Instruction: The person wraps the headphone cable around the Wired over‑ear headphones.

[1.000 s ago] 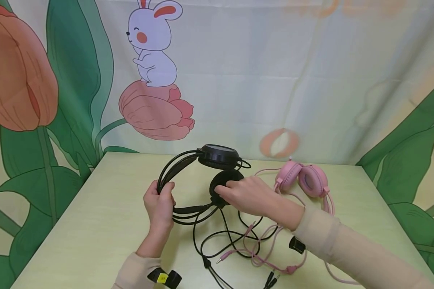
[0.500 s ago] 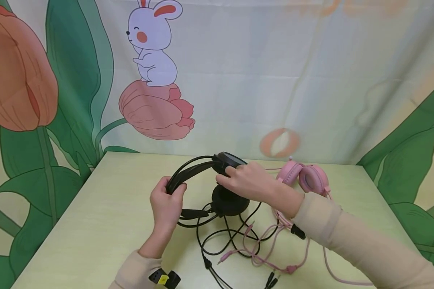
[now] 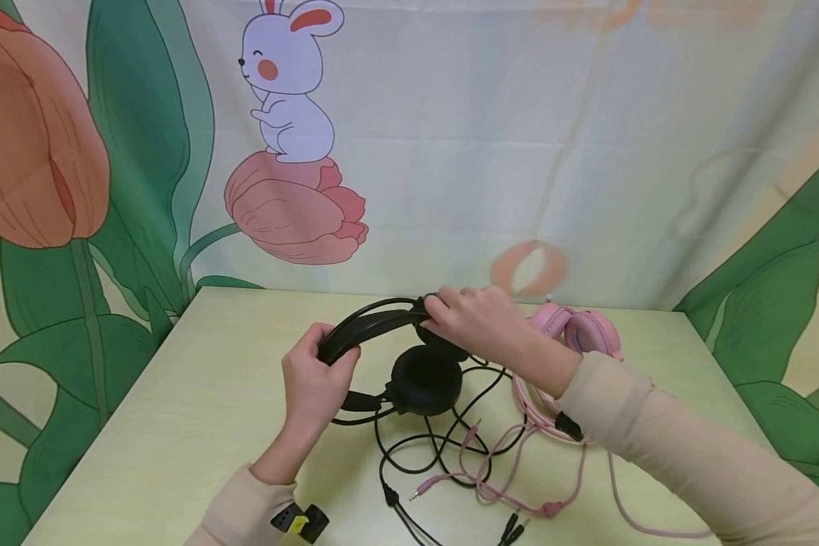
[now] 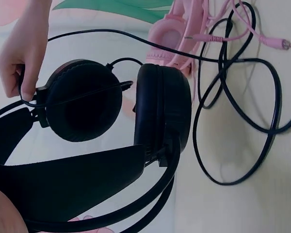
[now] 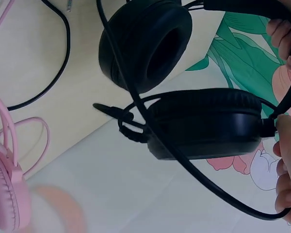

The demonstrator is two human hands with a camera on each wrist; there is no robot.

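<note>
A black headset (image 3: 419, 377) is held above a pale green table (image 3: 177, 425). My left hand (image 3: 317, 383) grips the headband (image 3: 365, 326) at its left curve. My right hand (image 3: 471, 322) holds the upper ear cup's yoke where the band meets it; its fingers (image 4: 19, 63) pinch the frame there. The lower ear cup (image 3: 425, 380) faces the camera, the two cups (image 4: 82, 99) (image 5: 206, 124) standing apart. The black cable (image 3: 423, 447) trails down in loops onto the table.
A pink headset (image 3: 583, 334) lies at the back right behind my right arm, and its pink cable (image 3: 512, 470) tangles with the black one. Jack plugs (image 3: 512, 527) lie near the front edge. A printed curtain (image 3: 450, 136) hangs behind the table.
My right hand has gone from the lower ear cup up to the upper cup's yoke. The headset has swung, the lower cup now faces forward, and my left hand has shifted slightly right along the band.
</note>
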